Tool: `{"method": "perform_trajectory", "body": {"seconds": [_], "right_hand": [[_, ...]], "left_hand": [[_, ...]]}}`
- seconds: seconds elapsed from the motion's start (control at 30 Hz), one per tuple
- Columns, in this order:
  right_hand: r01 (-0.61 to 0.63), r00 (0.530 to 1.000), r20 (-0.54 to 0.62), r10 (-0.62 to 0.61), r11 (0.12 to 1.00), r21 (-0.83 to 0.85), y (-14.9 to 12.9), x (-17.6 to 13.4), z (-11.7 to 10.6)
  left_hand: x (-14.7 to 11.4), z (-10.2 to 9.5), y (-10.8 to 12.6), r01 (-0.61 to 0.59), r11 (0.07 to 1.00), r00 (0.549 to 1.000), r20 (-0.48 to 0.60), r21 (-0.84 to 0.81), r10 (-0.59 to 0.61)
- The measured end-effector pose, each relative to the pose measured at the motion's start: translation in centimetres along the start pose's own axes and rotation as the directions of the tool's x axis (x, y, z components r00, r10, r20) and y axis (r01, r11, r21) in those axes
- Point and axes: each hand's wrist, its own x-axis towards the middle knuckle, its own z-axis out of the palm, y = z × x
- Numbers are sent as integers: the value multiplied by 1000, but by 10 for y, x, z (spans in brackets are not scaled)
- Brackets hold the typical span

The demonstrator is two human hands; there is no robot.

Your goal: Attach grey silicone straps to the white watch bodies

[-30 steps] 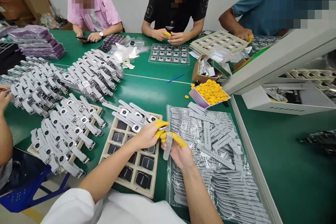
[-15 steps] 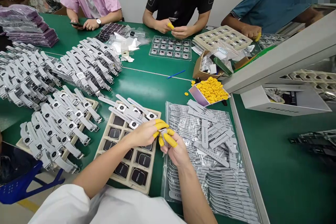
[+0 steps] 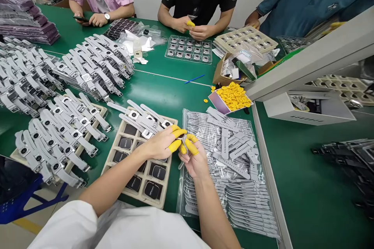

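Observation:
Both hands wear yellow finger cots and meet above the right edge of the tray. My left hand (image 3: 162, 143) pinches the upper part of a small grey watch strap (image 3: 184, 142). From below, my right hand (image 3: 194, 159) grips the same strap, and fingers cover most of it. Whether a watch case is attached cannot be made out. Under my left forearm lies a beige tray (image 3: 108, 168) with dark square watch cases (image 3: 152, 189) in its pockets. Several watches with grey straps (image 3: 146, 121) lie across its far end.
Loose grey straps (image 3: 224, 144) lie on bagged straps to the right. Beyond them stands a box of yellow finger cots (image 3: 233, 97). Rows of strapped watches (image 3: 58, 136) fill the left. A slanted grey post (image 3: 309, 58) rises at right. Several co-workers sit opposite, near a clear tray (image 3: 189, 50).
My fingers have shifted slightly around the strap, and a strap end now shows below my right hand. The view has moved a little. The co-worker at the right has changed arm position.

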Motion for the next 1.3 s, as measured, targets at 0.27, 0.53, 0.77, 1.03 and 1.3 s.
{"method": "perform_trajectory", "body": {"seconds": [0.27, 0.53, 0.77, 1.03, 1.3], "right_hand": [[98, 994, -41, -100, 995, -36, 3, 3, 1], [162, 986, -28, -162, 986, 28, -1, 4, 8], [185, 983, 21, -184, 980, -78, 3, 7, 8], [193, 981, 48, -189, 975, -114, 6, 6, 9], [176, 984, -19, -175, 982, 67, 0, 5, 7]], "left_hand": [[1, 5, -2, 21, 992, 998, 59, 123, -28], [1, 3, 2, 28, 999, 999, -25, 45, -27], [2, 3, -1, 101, 993, 995, 15, 65, -102], [-1, 1, -7, 63, 996, 996, -54, -66, -67], [0, 7, -1, 36, 999, 999, -41, 0, -35]]}}
